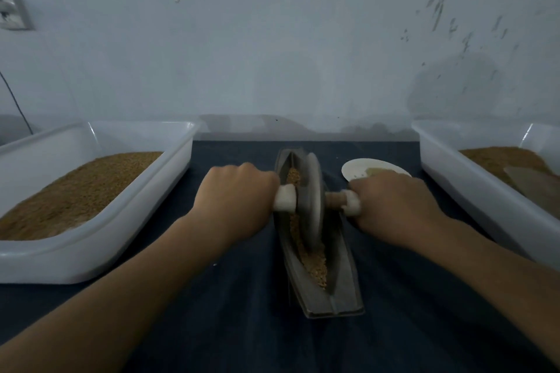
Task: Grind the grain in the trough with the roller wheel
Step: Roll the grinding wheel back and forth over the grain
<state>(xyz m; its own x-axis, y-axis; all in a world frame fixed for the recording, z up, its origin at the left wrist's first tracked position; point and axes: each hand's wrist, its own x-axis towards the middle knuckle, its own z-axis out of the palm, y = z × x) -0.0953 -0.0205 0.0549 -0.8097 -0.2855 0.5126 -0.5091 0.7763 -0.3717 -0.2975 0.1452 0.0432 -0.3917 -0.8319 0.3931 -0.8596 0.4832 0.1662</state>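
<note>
Now my left grip [236,191] is wrapped tight round the white left end of the axle [285,201], knuckles up and fingers curled under, out of sight. My right grip [391,206] is wrapped the same way round the right end, where a short brown stretch of the axle shows between my fist and the roller wheel [312,200]. Neither grip has any gap in it. Both are full fists on the axle and touch nothing else.

The roller wheel stands on edge in the groove of the trough [342,291], about midway along it. The trough is a long, dark, boat-shaped block lying on the dark blue cloth of the worktop [242,327], its length running away from me. Grain [315,263] lies in the groove on both sides of the wheel, in a thicker tan heap at the trough's near end and a thinner line toward its far end.

Left of the trough sits a white tub [91,263] filled with tan grain. Right of the trough, a second white tub [454,172] holds browner material. Between that tub and the trough's far end, just beyond my right grip, a small white plate [354,168] carries a little pale pile.
</note>
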